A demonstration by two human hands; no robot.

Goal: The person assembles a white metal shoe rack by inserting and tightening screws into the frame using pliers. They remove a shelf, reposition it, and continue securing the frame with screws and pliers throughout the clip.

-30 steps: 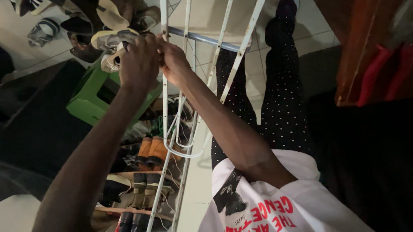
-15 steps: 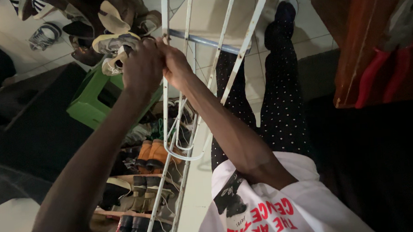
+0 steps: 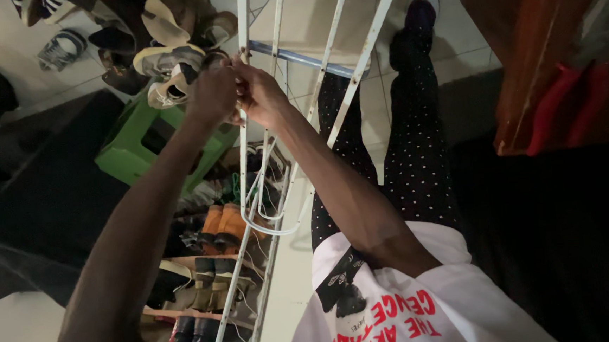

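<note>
Rack: white wire rack (image 3: 270, 159), leaning upright beside the shoe shelf (image 3: 205, 268).
Left hand (image 3: 212, 96): fingers closed on the top bar.
Right hand (image 3: 261, 96): fingers pinched at the same joint.
Progress: joint in hand, seemingly unfinished.
Around: green stool (image 3: 130, 150), shoe pile (image 3: 162, 39).

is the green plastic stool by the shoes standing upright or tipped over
Tipped over. The green stool lies on its side beside the pile of shoes, its hollow underside facing the camera.
</note>
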